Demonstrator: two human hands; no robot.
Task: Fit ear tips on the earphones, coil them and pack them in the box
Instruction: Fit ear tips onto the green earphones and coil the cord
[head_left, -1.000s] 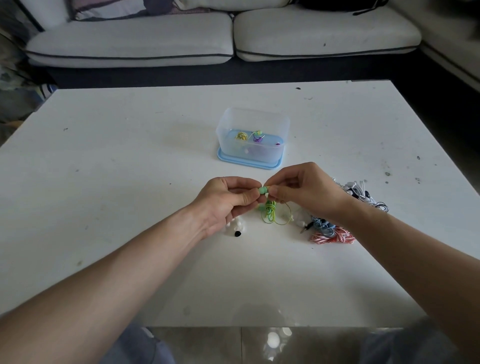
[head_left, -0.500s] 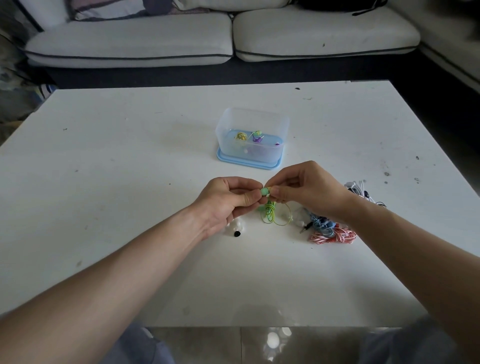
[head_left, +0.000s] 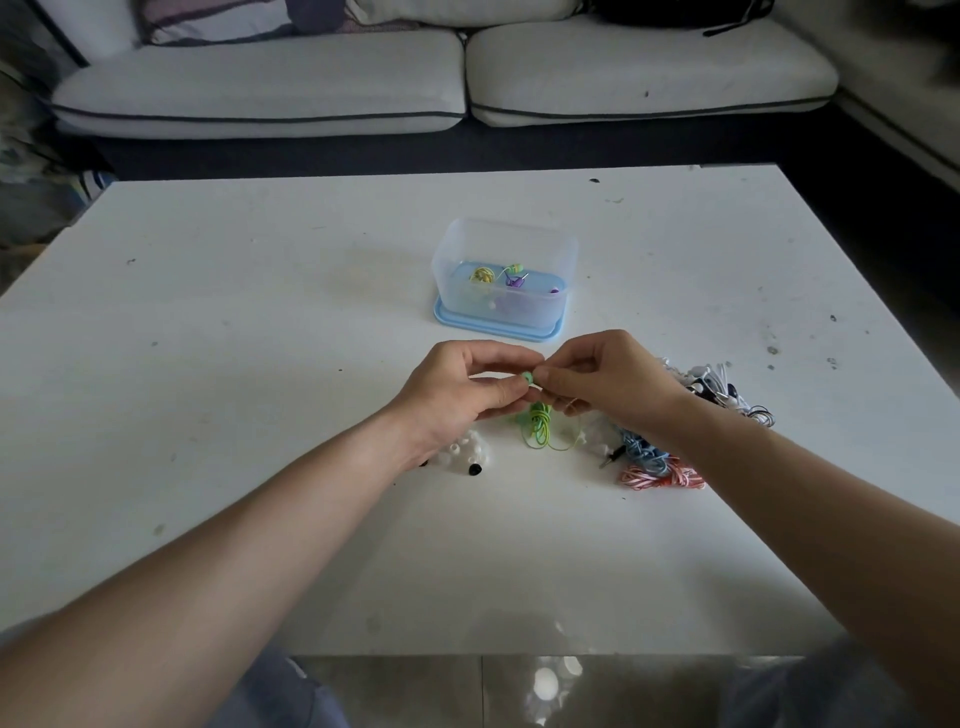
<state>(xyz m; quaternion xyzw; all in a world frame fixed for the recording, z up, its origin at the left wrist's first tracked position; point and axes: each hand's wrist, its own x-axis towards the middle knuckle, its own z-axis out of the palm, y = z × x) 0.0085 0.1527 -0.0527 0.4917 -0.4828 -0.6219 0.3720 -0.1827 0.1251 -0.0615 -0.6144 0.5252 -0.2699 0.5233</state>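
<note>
Left hand (head_left: 467, 389) pinches green earbud (head_left: 529, 378) above worktop (head_left: 260, 364) centre. Right hand (head_left: 608, 379) pinches same earbud from 3 o'clock side; ear tip itself too small to see. Green cable (head_left: 540, 428) hangs at 6 o'clock. Box (head_left: 504, 260) waits at 12 o'clock. Spare ear tips (head_left: 467, 457) lie at 7 o'clock, under left wrist. Advice: hold earbud firm, push tip straight on with small twist, check it sits even.
</note>
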